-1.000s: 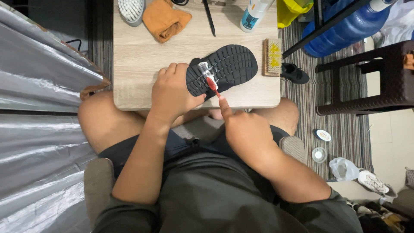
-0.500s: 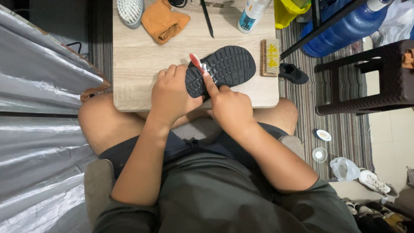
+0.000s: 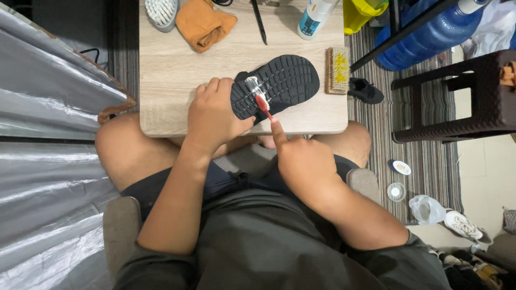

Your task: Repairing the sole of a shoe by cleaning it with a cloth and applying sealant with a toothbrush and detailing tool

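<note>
Pulled back toward body since earlier frame, right hand gripping red toothbrush on foamy sole of black shoe, left hand clamping shoe at bench edge; scrubbing underway, next stroke likely needs firm hold.

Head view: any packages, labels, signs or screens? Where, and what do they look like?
White plastic bottle with a teal label: far table edge, lying tilted.
Large blue water jug: floor, top right, behind a dark bar.
Small round white tin with a printed lid: striped rug, right.
No screens or signs.
</note>
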